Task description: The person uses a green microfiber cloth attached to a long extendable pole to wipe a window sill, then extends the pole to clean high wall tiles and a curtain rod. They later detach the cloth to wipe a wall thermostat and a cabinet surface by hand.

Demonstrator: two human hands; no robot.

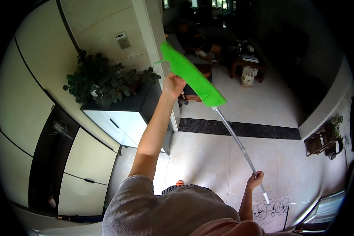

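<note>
A bright green fabric duster head (194,78) is raised in front of me, slanting from upper left to lower right. Its silver telescopic pole (231,131) runs down to the right and ends in a white tip. My left hand (174,84) is at the underside of the green head, fingers bent against its edge; the head partly hides the fingertips, so a firm grip cannot be made out. Low on the pole, my right hand (255,179) is closed around the metal tube.
A low cabinet (121,124) with leafy potted plants (106,79) stands at left, beside a wall edge. Tall cream cupboards (85,159) line the far left. Beyond a dark floor strip (239,128), a person sits near a wooden table (239,63). A floral mat (271,212) lies lower right.
</note>
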